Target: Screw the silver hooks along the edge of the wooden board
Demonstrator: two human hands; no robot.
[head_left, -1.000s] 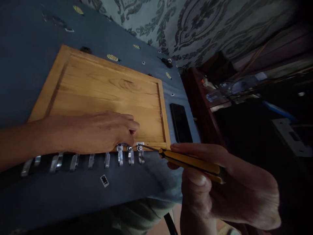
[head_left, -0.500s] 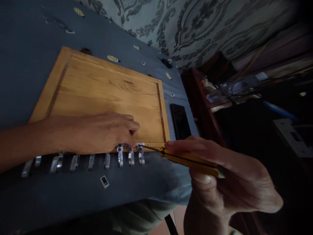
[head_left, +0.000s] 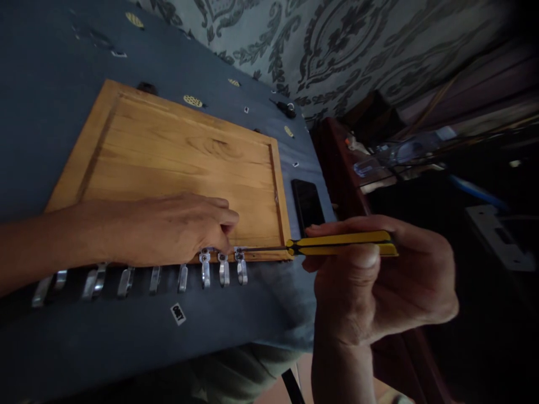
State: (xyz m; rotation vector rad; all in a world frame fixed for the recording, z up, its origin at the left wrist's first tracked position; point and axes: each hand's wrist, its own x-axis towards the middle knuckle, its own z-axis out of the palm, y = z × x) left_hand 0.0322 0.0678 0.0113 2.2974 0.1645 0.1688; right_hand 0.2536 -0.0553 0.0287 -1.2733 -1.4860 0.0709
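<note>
Gripping a yellow-and-black screwdriver (head_left: 341,243) nearly level, the right hand (head_left: 379,286) had its shaft tip at the end hook (head_left: 241,265) of a row of metal hooks (head_left: 138,278) along the near edge of a wooden board (head_left: 177,151). Left hand (head_left: 168,230) lay palm-down on the board, fingertips pinched at the hooks beside the tip. Board rested on the blue-clothed table (head_left: 50,84); a black phone (head_left: 308,205) lay just beside its right edge.

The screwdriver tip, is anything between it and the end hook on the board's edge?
Nothing visible. The screwdriver in the right hand runs clear to the end hook; the left hand rests beside it on the wooden board.
</note>
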